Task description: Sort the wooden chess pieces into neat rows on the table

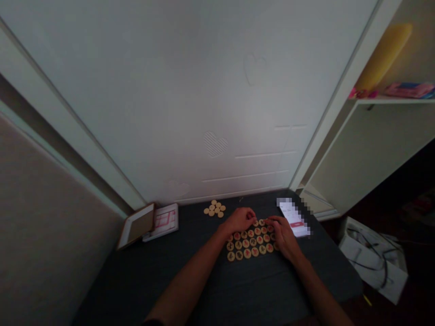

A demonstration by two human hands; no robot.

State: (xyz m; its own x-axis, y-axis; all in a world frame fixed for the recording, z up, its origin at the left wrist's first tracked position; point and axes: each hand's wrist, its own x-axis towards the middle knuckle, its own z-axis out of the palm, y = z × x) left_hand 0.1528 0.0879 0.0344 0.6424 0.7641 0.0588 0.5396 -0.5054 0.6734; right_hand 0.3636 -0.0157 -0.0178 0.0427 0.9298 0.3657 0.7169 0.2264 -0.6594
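Several round wooden xiangqi pieces (247,253) with red and black characters lie face up in rows on the dark table. My left hand (240,220) is at the far left of this block, its fingers curled down in a pinch on a xiangqi piece (256,222) in the far row. Beside that one is another piece (261,222). From the right, my right hand (282,236) reaches over the block's right end. Its fingers are stretched toward the far row and cover some pieces.
A loose cluster of blank-looking wooden discs (215,208) lies near the white panel (217,99). To the right is a lit phone (294,218), partly pixelated. An open box lid (137,224) and a white-and-red box (166,222) stand at left. A white box with cables (374,258) is beyond the table's right edge.
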